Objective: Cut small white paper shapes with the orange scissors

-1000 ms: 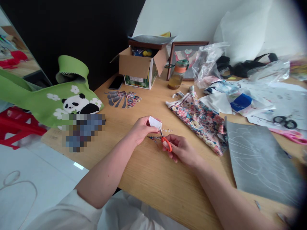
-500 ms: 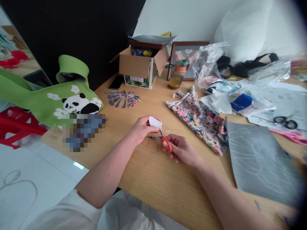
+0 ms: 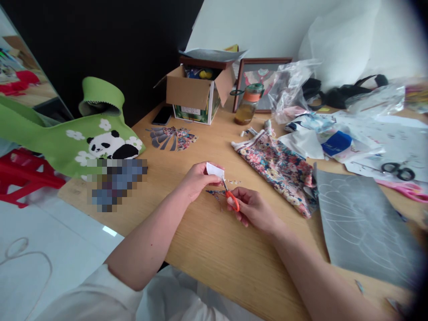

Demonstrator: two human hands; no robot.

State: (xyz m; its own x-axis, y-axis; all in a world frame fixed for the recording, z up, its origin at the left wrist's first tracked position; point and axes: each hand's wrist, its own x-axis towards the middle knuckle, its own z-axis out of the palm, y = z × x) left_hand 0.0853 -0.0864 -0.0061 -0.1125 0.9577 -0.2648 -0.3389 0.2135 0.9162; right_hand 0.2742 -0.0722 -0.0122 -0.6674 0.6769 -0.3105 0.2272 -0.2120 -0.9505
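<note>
My left hand (image 3: 198,180) pinches a small white piece (image 3: 215,170), paper or fabric; I cannot tell which. A pair of orange-handled scissors (image 3: 232,200) sits in my right hand (image 3: 250,207), fingers through and around the handles. Its blades point up and left, touching the lower right edge of the white piece. Floral fabric scraps (image 3: 217,193) lie on the table just beneath the scissors. Farther right is a larger folded floral fabric (image 3: 279,167) with a striped edge. Cut petal-shaped pieces (image 3: 174,138), some grey and some floral, lie fanned out beyond my left hand.
Grey sheet with white petal lines (image 3: 361,223) lies at right, near black-handled scissors (image 3: 398,170) and pink scissors (image 3: 409,191). Toward the back stand an open cardboard box (image 3: 187,92), a jar of liquid (image 3: 245,109) and a picture frame. A green panda bag (image 3: 96,133) hangs over the left edge.
The white piece in my left hand has shifted very slightly left and down. My right hand and the scissors look almost still.
</note>
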